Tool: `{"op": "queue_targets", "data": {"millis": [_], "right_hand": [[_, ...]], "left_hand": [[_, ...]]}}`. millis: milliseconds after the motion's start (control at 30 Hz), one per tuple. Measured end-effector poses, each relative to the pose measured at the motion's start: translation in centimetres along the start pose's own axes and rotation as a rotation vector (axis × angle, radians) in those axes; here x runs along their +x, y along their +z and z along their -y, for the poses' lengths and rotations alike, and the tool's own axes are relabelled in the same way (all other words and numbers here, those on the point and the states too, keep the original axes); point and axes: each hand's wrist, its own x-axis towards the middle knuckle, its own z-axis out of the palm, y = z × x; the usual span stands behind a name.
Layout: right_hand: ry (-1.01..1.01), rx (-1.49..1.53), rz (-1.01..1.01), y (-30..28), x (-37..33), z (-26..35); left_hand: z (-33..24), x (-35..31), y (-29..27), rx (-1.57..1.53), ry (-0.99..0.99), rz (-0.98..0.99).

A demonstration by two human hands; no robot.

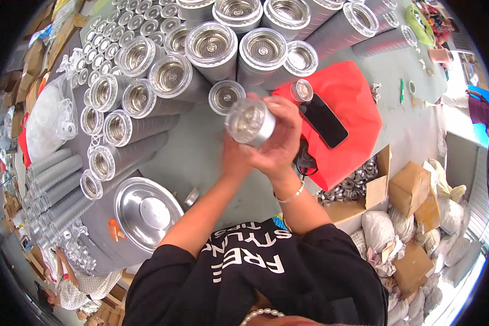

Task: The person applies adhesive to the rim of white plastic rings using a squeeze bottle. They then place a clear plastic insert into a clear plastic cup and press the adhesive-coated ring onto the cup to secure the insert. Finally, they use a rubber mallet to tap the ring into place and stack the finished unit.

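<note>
Both of my hands hold a short cylinder with a clear plastic top [250, 120], tilted in front of my chest above the table. My right hand [282, 136] wraps its right side and underside. My left hand [235, 158] is closed around its lower left, its fingers mostly hidden behind it. Just beyond stands a grey cylinder with a clear rim and a perforated metal inside [226, 98]. Several taller grey cylinders [212, 51] of the same look are grouped behind and to the left. A small clear-topped metal piece [302, 91] sits on red cloth-like material [358, 103].
A black phone [324, 121] lies on the red material. To the left are a shiny metal basin [124, 225], an orange-headed hammer [115, 230] and a small metal ring [192, 196]. A cardboard box [377, 191] of metal rings stands at right. Another person [84, 288] is at lower left.
</note>
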Motion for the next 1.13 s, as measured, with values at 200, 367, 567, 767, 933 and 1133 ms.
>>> {"op": "queue_targets", "data": {"millis": [200, 367, 567, 767, 933, 1133], "right_hand": [[-0.068, -0.407, -0.006, 1.1, 0.0, -4.4], [0.008, -0.483, -0.047, 0.8, -0.2, -3.5], [0.469, -0.749, 0.02, -7.6, -2.0, -2.9], [0.415, -0.984, 0.551, -7.4, -2.2, -4.3], [0.653, -1.181, 0.576, -5.5, -0.8, -5.7], [0.645, -1.152, 0.578, -7.5, -1.1, -4.6]], "left_hand": [[2.0, 0.6, 2.8, 0.35, -0.033, 0.129], [3.2, 1.8, 4.7, 0.431, 0.056, -0.024], [-0.5, 2.8, 2.0, 0.162, -0.217, 0.052], [1.1, 2.7, 2.2, 0.126, -0.189, 0.085], [3.2, 2.9, 2.3, 0.079, -0.096, 0.122], [1.9, 2.5, -1.2, -0.161, -0.261, 0.347]]}}
